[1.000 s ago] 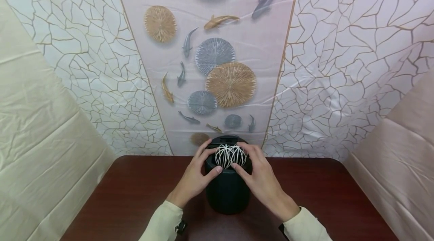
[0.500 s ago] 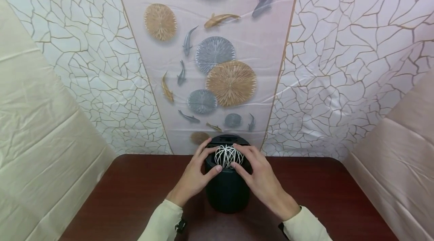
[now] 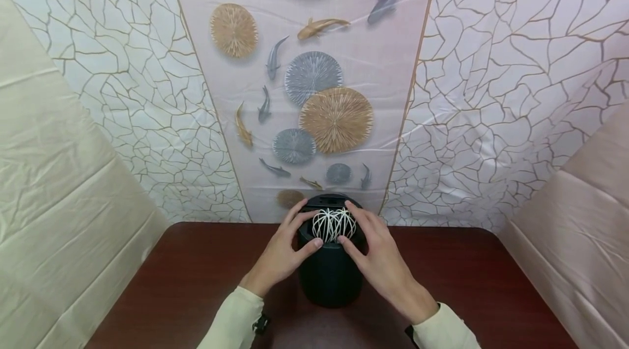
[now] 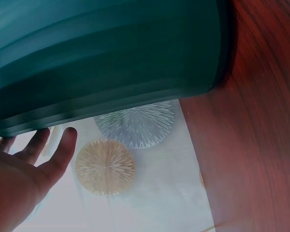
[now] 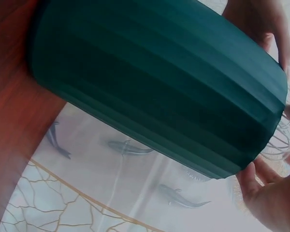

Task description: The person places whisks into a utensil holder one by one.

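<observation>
A dark green ribbed container point(image 3: 330, 278) stands upright at the table's far side, its dark lid raised at the back. White looped wire whisk heads point(image 3: 324, 227) show in its mouth, lower ends hidden inside. My left hand point(image 3: 276, 255) arches over the left rim, index fingertip and thumb beside the wires. Opposite it, my right hand point(image 3: 382, 259) spreads over the right rim, thumb at the wires and index toward the back. In the right wrist view, the right fingers point(image 5: 261, 176) touch the rim. The left wrist view shows the left fingers point(image 4: 63, 152) along the container's side.
The dark red-brown table point(image 3: 206, 278) reaches its back edge just behind the container. A patterned cloth point(image 3: 314, 169) with fish and round motifs hangs there, with beige cloth point(image 3: 64, 201) on both sides.
My right fingers first move inward over the wires, then back out, the index rising toward the rear. The wires bunch together, then spread right again. My left hand stays almost still.
</observation>
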The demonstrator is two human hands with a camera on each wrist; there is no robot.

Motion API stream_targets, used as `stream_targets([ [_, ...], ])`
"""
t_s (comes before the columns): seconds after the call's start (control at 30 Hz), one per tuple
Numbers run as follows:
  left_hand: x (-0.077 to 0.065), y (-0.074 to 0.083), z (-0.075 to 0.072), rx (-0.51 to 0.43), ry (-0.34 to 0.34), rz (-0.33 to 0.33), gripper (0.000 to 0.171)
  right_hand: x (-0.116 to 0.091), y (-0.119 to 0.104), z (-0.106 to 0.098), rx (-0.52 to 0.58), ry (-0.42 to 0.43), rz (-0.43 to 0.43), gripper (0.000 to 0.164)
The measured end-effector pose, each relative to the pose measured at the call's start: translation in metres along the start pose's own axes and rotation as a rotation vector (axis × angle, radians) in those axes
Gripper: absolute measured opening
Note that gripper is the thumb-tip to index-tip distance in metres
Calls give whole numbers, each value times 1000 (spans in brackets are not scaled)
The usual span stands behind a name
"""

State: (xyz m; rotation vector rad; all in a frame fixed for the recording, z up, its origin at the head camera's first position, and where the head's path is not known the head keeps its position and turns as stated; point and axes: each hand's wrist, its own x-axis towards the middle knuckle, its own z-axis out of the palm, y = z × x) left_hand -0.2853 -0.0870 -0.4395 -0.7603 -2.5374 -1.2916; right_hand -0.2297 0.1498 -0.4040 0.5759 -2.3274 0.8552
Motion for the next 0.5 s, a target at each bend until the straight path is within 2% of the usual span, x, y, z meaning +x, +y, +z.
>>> stream_targets([
  [0.17,-1,3,-1,66,7,6,60,-7,4,2,24,23,60,70],
  [0.37,-7,7,1,151,61,27,64,-18,8,7,63,-45,197,63],
  [0.5,-12,11,4,244,118,67,65,-26,11,11,61,-70,206,58],
])
